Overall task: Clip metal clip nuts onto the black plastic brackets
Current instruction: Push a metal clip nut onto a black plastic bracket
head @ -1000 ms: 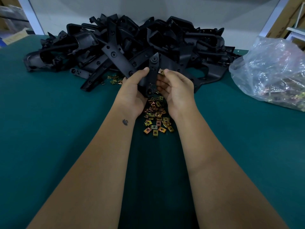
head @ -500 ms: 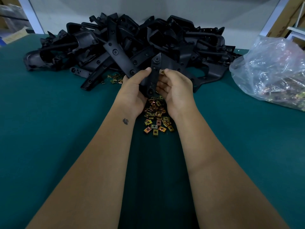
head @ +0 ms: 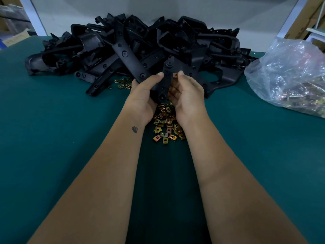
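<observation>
As before, clip nut [head: 174, 75] against bracket [head: 166, 74].

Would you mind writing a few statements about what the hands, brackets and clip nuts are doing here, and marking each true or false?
1. The left hand grips a black bracket. True.
2. The right hand is empty. False: it pinches a clip nut at the bracket's edge.
3. Loose clip nuts lie on the green table beneath the hands. True.
4. The plastic bag sits left of the bracket pile. False: it lies to the right.
</observation>
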`<control>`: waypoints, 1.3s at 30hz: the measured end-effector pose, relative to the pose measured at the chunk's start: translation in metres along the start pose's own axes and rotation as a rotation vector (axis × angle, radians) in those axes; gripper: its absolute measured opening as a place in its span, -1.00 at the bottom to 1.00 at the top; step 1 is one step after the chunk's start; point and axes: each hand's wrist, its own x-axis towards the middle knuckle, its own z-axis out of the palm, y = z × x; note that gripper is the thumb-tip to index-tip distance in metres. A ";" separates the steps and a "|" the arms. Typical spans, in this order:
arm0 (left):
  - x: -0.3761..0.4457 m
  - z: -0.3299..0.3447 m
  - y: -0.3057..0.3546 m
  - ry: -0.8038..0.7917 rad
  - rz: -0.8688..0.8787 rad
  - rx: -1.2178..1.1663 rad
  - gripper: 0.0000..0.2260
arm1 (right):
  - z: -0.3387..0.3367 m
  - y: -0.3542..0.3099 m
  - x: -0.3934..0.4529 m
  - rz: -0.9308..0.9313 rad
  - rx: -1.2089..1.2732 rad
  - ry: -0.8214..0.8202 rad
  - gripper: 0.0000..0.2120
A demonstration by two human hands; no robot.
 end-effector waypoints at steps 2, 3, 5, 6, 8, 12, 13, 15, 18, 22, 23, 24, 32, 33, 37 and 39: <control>0.000 0.000 -0.001 0.000 0.002 0.001 -0.45 | 0.000 0.000 0.000 -0.007 -0.035 -0.002 -0.80; 0.000 0.001 -0.001 -0.002 0.004 0.005 -0.45 | 0.000 0.000 0.000 -0.008 -0.054 -0.005 -0.80; 0.000 0.001 0.000 -0.004 0.007 0.013 -0.45 | 0.001 0.000 0.000 -0.006 -0.078 -0.018 -0.80; 0.000 0.000 0.000 -0.005 0.008 0.020 -0.46 | 0.000 -0.001 0.000 -0.006 -0.086 -0.026 -0.79; 0.000 -0.001 0.000 -0.017 0.015 0.078 -0.48 | 0.000 -0.001 0.000 -0.009 -0.102 -0.041 -0.80; 0.000 -0.003 0.000 -0.069 0.071 0.301 -0.53 | -0.003 -0.005 -0.002 -0.029 -0.098 -0.028 -0.85; 0.000 -0.004 0.000 -0.078 0.096 0.381 -0.50 | -0.005 -0.007 -0.002 -0.035 -0.109 -0.020 -0.86; -0.002 -0.006 0.001 -0.066 0.145 0.541 -0.40 | -0.006 -0.008 -0.003 -0.050 -0.145 -0.015 -0.86; -0.003 -0.008 -0.001 -0.022 0.202 0.722 -0.39 | -0.006 -0.007 -0.006 -0.076 -0.178 -0.030 -0.87; -0.004 -0.011 -0.002 -0.008 0.221 0.822 -0.47 | -0.005 -0.005 -0.007 -0.113 -0.228 -0.032 -0.92; -0.004 -0.011 -0.002 -0.009 0.209 0.817 -0.47 | -0.005 -0.005 -0.007 -0.123 -0.232 -0.035 -0.93; -0.004 -0.011 -0.001 -0.012 0.192 0.800 -0.45 | -0.005 -0.004 -0.007 -0.135 -0.238 -0.035 -0.94; -0.004 -0.007 0.002 -0.037 0.141 0.561 -0.44 | -0.004 -0.007 -0.006 -0.047 -0.074 -0.044 -0.71; -0.004 -0.007 0.003 -0.041 0.133 0.539 -0.47 | -0.004 -0.008 -0.006 -0.051 -0.069 -0.040 -0.73; -0.005 -0.007 0.004 -0.043 0.117 0.484 -0.52 | -0.005 -0.008 -0.005 -0.183 -0.220 0.005 -0.87; -0.005 -0.007 0.005 -0.034 0.129 0.456 -0.55 | -0.005 -0.007 -0.004 -0.224 -0.275 0.004 -0.87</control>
